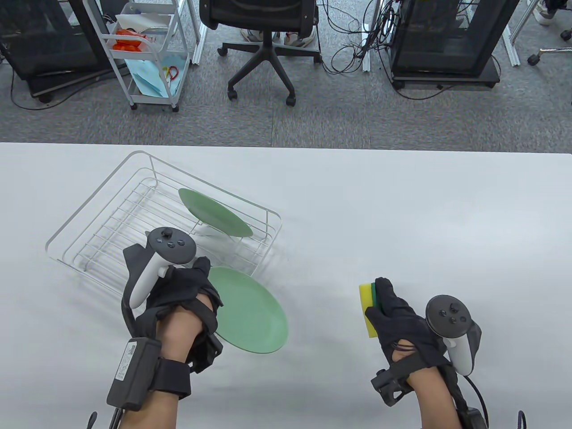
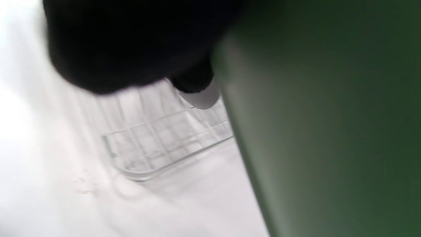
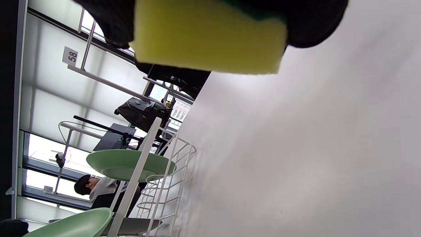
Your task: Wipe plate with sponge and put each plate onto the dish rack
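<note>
My left hand [image 1: 196,290] grips the left rim of a green plate [image 1: 250,313], held just in front of the white wire dish rack [image 1: 89,210]. In the left wrist view that plate [image 2: 329,131] fills the right side, with the rack [image 2: 158,141] blurred behind it. A second green plate [image 1: 214,212] stands tilted inside the rack, also visible in the right wrist view [image 3: 128,164]. My right hand [image 1: 393,308] holds a yellow and green sponge [image 1: 368,308] on the table at the right. The sponge [image 3: 207,39] sits close at the top of the right wrist view.
The white table [image 1: 402,214] stretches wide between and behind the hands. Past its far edge stand an office chair [image 1: 263,35], a white trolley [image 1: 143,53] and two black cabinets. A person sits far off in the right wrist view [image 3: 95,187].
</note>
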`<move>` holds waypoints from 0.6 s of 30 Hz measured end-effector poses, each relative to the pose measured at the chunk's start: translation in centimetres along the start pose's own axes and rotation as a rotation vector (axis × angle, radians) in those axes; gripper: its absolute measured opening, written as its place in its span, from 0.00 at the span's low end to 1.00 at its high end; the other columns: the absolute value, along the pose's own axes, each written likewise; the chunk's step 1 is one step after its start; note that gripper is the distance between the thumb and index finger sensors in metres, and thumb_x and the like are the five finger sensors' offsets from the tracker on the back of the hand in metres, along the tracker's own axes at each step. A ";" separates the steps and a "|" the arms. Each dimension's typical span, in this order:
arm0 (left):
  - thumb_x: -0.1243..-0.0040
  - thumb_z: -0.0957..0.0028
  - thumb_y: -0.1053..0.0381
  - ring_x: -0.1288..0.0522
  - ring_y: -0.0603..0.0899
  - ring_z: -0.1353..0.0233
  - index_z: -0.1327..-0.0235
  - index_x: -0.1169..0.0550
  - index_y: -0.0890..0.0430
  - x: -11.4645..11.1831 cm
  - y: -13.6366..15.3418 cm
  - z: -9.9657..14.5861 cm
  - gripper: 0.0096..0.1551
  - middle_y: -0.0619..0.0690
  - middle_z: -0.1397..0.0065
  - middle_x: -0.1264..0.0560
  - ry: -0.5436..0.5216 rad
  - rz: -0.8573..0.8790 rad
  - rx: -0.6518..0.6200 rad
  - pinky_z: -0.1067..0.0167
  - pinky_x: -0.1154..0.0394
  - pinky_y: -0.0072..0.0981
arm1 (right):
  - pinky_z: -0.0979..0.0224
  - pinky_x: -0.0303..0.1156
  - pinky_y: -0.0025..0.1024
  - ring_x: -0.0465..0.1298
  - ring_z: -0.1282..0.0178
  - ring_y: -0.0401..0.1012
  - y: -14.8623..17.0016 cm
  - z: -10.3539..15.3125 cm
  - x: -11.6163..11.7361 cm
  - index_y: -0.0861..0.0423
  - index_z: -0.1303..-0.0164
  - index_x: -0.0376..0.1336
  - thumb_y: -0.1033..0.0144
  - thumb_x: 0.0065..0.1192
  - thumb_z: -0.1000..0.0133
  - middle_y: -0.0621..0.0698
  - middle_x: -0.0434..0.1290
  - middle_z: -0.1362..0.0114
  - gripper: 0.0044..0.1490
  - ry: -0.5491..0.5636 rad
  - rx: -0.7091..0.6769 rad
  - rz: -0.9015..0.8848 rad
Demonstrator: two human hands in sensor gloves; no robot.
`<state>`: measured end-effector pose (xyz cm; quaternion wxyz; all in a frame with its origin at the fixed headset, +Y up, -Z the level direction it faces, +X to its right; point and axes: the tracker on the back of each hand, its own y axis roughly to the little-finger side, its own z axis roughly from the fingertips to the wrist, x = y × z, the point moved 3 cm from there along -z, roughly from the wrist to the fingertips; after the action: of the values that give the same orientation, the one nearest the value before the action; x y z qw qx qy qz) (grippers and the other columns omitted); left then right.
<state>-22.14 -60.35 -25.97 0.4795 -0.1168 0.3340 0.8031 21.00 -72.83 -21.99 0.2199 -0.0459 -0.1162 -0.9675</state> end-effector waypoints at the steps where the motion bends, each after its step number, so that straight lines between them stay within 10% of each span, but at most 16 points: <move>1: 0.50 0.57 0.54 0.14 0.47 0.82 0.32 0.41 0.43 0.2 0.4 0.0 0.36 0.61 0.48 0.21 0.002 -0.004 0.015 0.53 0.17 0.52 | 0.36 0.70 0.49 0.73 0.36 0.54 0.0 0.0 0.0 0.43 0.27 0.47 0.48 0.60 0.51 0.61 0.59 0.27 0.44 -0.001 0.001 0.001; 18: 0.51 0.58 0.55 0.14 0.49 0.79 0.31 0.45 0.50 4.3 5.9 -0.4 0.38 0.62 0.45 0.23 -0.121 -0.055 0.323 0.51 0.19 0.55 | 0.36 0.70 0.49 0.73 0.36 0.54 -0.2 -0.1 0.5 0.43 0.27 0.48 0.48 0.60 0.51 0.61 0.59 0.27 0.43 -0.012 0.009 0.034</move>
<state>-29.42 -59.55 -25.97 0.5332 0.0011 0.4261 0.7309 20.51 -72.89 -22.07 0.2356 -0.0528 -0.1209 -0.9629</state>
